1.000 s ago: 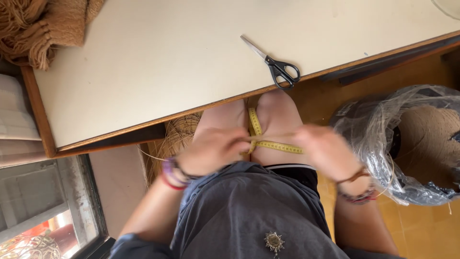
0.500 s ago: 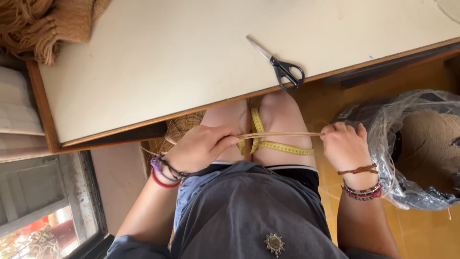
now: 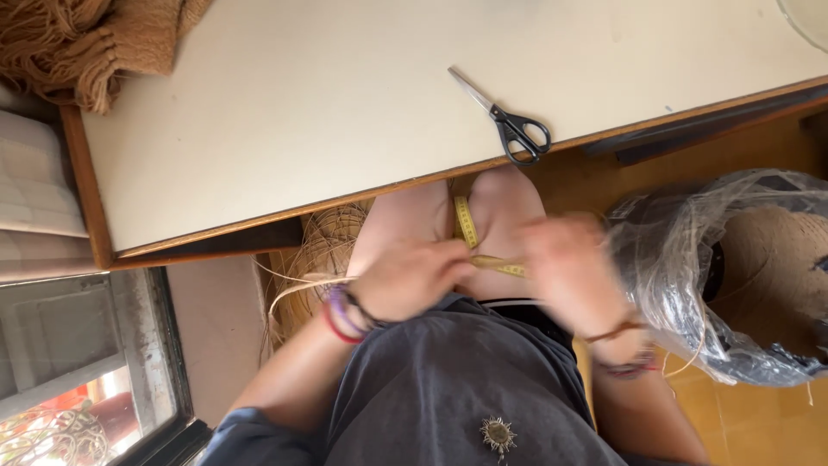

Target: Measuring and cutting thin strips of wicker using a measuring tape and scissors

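Hands meet over bare knees below the table edge. The left hand (image 3: 412, 280), fingers curled inward, presses down on a yellow measuring tape (image 3: 479, 246) that lies across the lap and runs up between the knees toward 12 o'clock. The right hand (image 3: 565, 263) is motion-blurred just beside it at 3 o'clock; whether it pinches the tape cannot be told. Black-handled scissors (image 3: 511, 122) rest closed on the pale table (image 3: 302, 112), near its wooden edge at 12 o'clock from the hands. A tan fringed cloth (image 3: 103, 39) sits at the table's 10 o'clock corner. Loose straw fibres (image 3: 319, 259) bunch under the table at 9 o'clock of the left hand, and a clear plastic bag (image 3: 690, 276) holding woven straw crowds the right forearm at 3 o'clock.
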